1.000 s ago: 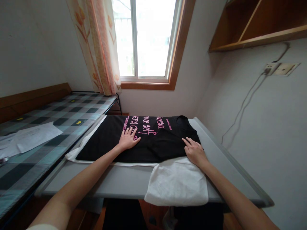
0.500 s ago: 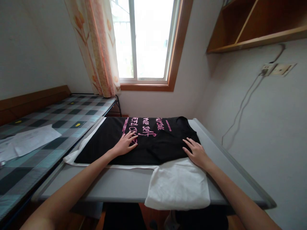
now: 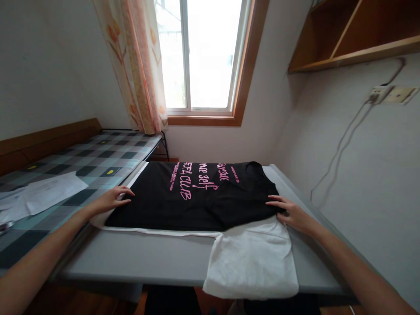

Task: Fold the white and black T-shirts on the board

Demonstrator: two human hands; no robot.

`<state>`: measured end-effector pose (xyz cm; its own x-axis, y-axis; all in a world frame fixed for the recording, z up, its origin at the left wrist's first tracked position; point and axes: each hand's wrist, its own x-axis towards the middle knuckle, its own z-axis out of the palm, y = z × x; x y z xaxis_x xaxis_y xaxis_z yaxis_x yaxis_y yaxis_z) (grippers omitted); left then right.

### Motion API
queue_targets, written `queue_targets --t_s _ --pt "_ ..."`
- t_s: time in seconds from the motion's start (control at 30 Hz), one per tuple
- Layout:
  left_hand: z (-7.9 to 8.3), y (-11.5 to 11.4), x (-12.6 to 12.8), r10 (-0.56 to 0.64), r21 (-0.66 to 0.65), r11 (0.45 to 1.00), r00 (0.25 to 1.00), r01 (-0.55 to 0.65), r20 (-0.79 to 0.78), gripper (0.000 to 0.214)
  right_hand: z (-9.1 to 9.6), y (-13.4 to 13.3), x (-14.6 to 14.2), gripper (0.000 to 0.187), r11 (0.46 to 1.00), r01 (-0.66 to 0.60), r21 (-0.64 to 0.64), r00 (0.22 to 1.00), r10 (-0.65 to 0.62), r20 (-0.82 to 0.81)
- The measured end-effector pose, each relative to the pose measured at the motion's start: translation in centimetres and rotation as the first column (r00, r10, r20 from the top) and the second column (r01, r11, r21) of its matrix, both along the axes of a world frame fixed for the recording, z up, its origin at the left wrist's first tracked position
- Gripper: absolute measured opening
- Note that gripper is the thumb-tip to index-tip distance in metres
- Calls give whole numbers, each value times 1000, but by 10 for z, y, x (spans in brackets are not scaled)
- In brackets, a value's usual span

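Note:
A black T-shirt with pink lettering lies flat on top of a white shirt, whose sleeve hangs over the table's near edge. At the hem end on the left, my left hand rests with its fingers stretched out onto the black cloth. My right hand is at the neck and shoulder end, index finger extended over the black fabric and the lower fingers near the white sleeve. Both hands are open; neither visibly grips any cloth.
The shirts lie on a grey table. Left of it stands a bed with a checked mattress and papers on it. A curtain hangs beside the window. A wooden shelf and a plugged-in cord are on the right wall.
My left hand has moved left from the pink lettering to the hem end, uncovering the print. My right hand has shifted slightly right to the shirt's shoulder edge. The view has shifted a little.

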<state>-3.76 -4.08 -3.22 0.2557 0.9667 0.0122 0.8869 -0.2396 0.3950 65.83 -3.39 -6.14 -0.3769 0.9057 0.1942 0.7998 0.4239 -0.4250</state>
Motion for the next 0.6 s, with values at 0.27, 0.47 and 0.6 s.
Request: queue_targets --t_s 0.27,0.47,0.6 --pt "3 -40 -17 -79 -157 985 996 73 -33 30 -3 3 11 39 999 33 12 999 -32 -42" --pt "3 -54 -14 -103 -139 986 991 91 -88 40 2 3 7 36 999 43 -14 997 -44 -66" --pt "2 -55 -17 -118 -146 984 988 103 -95 31 4 2 8 33 998 53 -20 986 -55 -154"
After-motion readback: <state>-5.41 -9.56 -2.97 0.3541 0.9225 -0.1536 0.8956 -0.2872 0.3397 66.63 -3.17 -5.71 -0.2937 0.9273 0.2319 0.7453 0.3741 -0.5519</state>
